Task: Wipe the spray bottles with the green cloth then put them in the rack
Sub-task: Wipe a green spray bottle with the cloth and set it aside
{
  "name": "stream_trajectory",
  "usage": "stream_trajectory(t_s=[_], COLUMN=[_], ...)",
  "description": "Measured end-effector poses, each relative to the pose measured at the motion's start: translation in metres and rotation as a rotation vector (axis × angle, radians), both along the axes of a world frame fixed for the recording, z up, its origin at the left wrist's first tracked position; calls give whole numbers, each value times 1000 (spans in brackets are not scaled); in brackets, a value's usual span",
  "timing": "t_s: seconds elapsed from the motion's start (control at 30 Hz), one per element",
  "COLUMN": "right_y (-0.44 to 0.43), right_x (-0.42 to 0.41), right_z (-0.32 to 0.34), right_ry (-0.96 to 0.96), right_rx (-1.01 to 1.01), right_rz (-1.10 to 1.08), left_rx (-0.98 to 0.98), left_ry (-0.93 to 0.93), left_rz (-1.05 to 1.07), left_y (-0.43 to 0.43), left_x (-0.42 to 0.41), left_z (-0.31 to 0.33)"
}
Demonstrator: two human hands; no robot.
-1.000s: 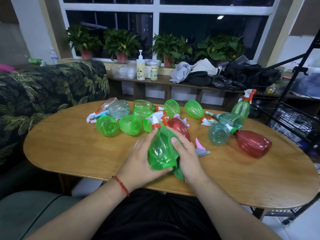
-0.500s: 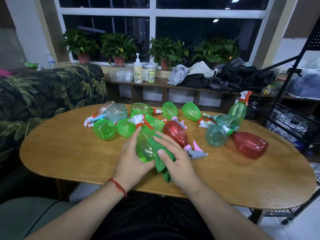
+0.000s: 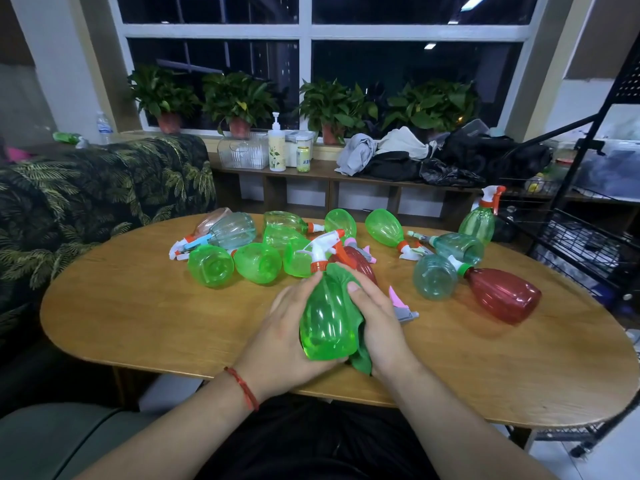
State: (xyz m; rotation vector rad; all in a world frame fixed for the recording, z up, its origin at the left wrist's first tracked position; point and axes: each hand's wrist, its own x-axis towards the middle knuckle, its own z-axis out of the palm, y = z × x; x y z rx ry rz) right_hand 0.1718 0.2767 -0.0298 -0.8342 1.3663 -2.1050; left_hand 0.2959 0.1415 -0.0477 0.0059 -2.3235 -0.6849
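Here, translucent green spray bottle (image 3: 327, 323), white-orange trigger, green cloth (image 3: 358, 362) beneath

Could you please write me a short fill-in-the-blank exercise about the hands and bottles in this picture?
1. The left hand holds a ____ bottle.
2. The ____ hand presses the cloth against it.
3. The lone bottle by the rack stands ____, while the others lie on the table.
Missing words: green; right; upright.
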Motion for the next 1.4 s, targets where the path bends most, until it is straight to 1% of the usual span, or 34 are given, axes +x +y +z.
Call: stream_trajectory(t_s=[0.1, 0.23, 0.3, 0.4, 0.47, 0.53, 0.63, 0.67, 0.7, 0.8, 0.83, 0.9, 0.97, 1.07, 1.17, 1.23, 1.3, 1.4], right_y=[-3, -3, -2, -2, -3, -4, -5, -4, -4, -1, -1, 0, 1, -2, -5, -5, -4, -2], right_x=[1, 4, 8, 11, 10, 9, 6, 6, 6, 6, 5, 3, 2, 0, -1, 0, 3, 6], right_z=[-3, -4, -4, -6, -10, -12, -13, -11, -9, 2, 4, 6, 6, 2, -3, -4, -3, -5], right_ry=[73, 193, 296, 502, 618, 666, 599, 523, 409, 19, -64, -127, -111, -50, 8, 37, 90, 273], right_rx=[9, 16, 29, 57, 78, 98, 96, 88, 66, -27, -41, -59, -57, -61, -50, -39, -29, 16], right_rz=[-8, -21, -53, -110, -136, -149, -141, -118, -85, -7, 6, 27, 16, -29, -31, -21, -5, -40], left_rx=[42, 147, 218, 292, 303, 293, 212, 168, 118, 1, 0, 35, 28, -44, -57, -1, 118, 244], left_ry=[1, 16, 26, 55, 66, 70, 58, 48, 42, 37, 24, 8, 6, 40, 41, 43, 39, 56], left_rz=[22, 108, 140, 190, 220, 231, 203, 181, 150, 21, -11, -35, -11, 25, 43, 70, 108, 150], left_y=[-2, -6, -6, -7, -9, -10, -10, -9, -8, -4, -3, -3, -3, -3, -3, -6, -9, -13], left_x=[1, 1, 2, 1, -1, -1, 0, 0, 0, 2, 3, 3, 0, -4, -5, -4, -3, -1], left_z=[1, 0, -1, -1, -1, -1, 0, 1, 1, 3, 3, 2, 0, -3, -3, -4, -4, -5])
